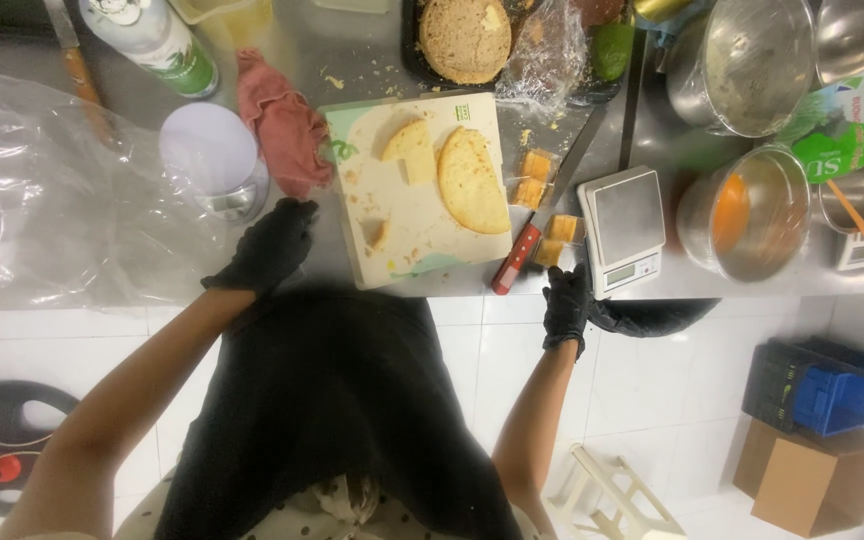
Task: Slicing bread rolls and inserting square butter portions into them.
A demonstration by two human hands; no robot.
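My left hand (267,245), in a black glove, lies flat on the steel counter just left of a pale cutting board (402,235) and holds nothing. On the board are a half-round cake layer (472,180), a smaller wedge (410,150) and a small scrap (377,236). My right hand (565,300), also in a black glove, is at the counter's front edge. Its fingertips are by yellow cake cubes (557,238), and I cannot see whether it grips one. A red-handled knife (517,258) lies between the board and the cubes.
A small digital scale (624,225) stands right of the cubes, with steel bowls (747,210) beyond it. A round white scale (210,150), a pink cloth (282,125) and a clear plastic sheet (42,190) lie to the left. A tray with a round cake (465,38) is behind the board.
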